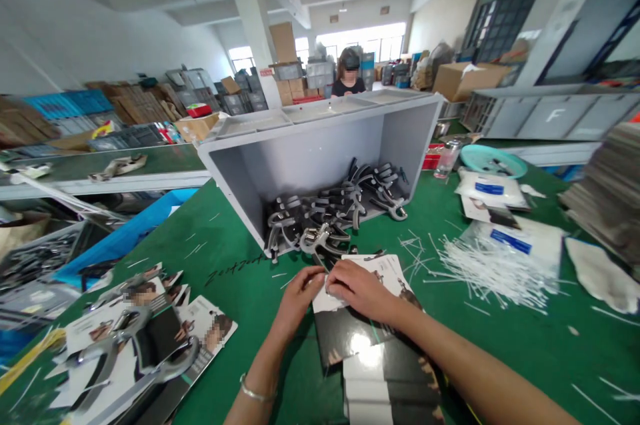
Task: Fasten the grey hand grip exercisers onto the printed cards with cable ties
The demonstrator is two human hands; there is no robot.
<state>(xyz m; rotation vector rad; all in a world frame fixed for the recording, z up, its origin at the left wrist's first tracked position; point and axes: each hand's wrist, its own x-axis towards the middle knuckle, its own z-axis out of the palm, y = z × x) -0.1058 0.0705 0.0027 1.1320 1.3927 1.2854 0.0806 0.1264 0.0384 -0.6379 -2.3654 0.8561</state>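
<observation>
My left hand (299,295) is closed, its thumb and fingertips pinched at the upper left edge of a printed card (387,269). My right hand (361,288) lies over the same card with its fingers curled in beside the left fingertips; anything small between them is hidden. The card rests on a stack of printed cards (367,385) with black and white faces. Just beyond my fingers, grey and black hand grip strengtheners (325,238) with metal springs spill from a grey plastic crate (320,151) lying on its side.
At left, a hand grip strengthener (165,361) lies on more printed cards (215,328). White cable ties (493,271) are heaped at right near plastic bags (540,245) and a white glove (603,275). A teal basin (493,161) stands behind. Another person (349,81) is beyond the crate.
</observation>
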